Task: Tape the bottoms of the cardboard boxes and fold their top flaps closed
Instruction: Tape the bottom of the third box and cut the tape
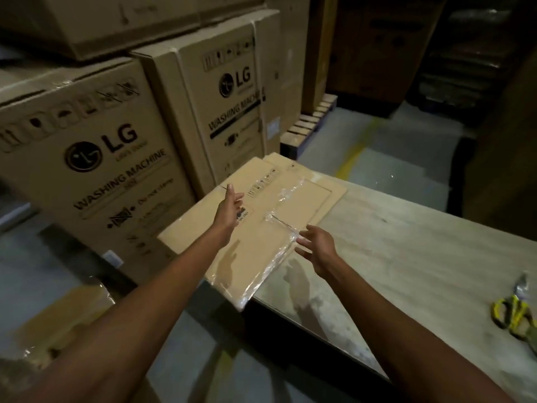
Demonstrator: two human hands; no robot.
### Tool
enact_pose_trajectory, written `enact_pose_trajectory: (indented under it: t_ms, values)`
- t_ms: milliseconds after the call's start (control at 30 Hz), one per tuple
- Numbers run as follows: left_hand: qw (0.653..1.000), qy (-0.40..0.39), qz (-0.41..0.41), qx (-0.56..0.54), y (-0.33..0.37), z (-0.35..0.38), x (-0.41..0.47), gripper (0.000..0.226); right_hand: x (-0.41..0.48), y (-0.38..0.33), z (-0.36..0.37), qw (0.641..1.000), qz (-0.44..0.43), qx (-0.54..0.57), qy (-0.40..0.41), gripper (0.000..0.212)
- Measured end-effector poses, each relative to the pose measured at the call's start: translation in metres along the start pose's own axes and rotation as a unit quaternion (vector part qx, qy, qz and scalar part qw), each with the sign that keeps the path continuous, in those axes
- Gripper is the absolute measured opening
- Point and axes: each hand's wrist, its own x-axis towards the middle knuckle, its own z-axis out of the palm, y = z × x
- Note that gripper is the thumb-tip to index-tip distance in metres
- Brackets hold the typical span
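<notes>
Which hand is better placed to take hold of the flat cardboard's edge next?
Right, probably. The right hand is open just beside the near edge of the flattened cardboard; the left hand hovers open above its printed face.

That flat box, matt brown cardboard, glossy clear tape crinkling across it; desk pale, matt wood grain; four o'clock, scissors, yellow plastic handles, shiny metal blades; ten o'clock, cartons, matt cardboard

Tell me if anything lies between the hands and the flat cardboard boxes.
Yes: clear plastic wrap covers the near right edge of the flat cardboard boxes, beside the right hand. The left hand has bare cardboard below it.
</notes>
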Motion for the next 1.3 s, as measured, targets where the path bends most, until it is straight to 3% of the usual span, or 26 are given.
enact_pose_trajectory:
  t_ms: [267,433,567,667,767,867,1067,1167,1233,1300]
  values:
    - [0.995,-0.063,-0.033,0.067,-0.040,0.032,0.087,0.057,0.070,0.009,0.010,0.995,0.052,0.057,0.070,0.019]
    - [0.989,-0.082,-0.050,0.111,-0.081,0.027,0.169,0.042,0.120,0.035,0.030,0.992,0.061,-0.035,0.100,0.019]
    - [0.958,-0.163,-0.025,0.235,-0.092,0.027,0.182,0.034,0.145,0.058,0.039,0.989,0.066,-0.048,0.122,0.014]
    - [0.935,-0.215,-0.020,0.280,-0.099,0.024,0.190,0.026,0.146,0.058,0.042,0.986,0.062,-0.042,0.149,0.022]
    - [0.935,-0.216,-0.028,0.279,-0.091,0.021,0.197,0.018,0.147,0.054,0.049,0.990,0.088,-0.050,0.098,0.013]
    - [0.921,-0.235,-0.019,0.311,-0.083,0.018,0.199,0.030,0.147,0.050,0.065,0.988,0.081,-0.107,0.072,0.004]
    - [0.885,-0.281,0.129,0.347,-0.045,0.034,0.180,0.047,0.132,0.022,0.086,0.982,-0.024,-0.165,0.085,0.022]
    - [0.894,-0.271,0.182,0.308,-0.008,0.049,0.179,0.065,0.114,-0.023,0.090,0.979,-0.093,-0.162,0.086,0.024]
    - [0.878,-0.239,0.252,0.329,0.026,0.065,0.176,0.062,0.098,-0.057,0.087,0.972,-0.142,-0.164,0.090,0.023]
    - [0.845,-0.198,0.328,0.372,0.058,0.083,0.170,0.040,0.081,-0.084,0.083,0.966,-0.192,-0.155,0.073,0.016]
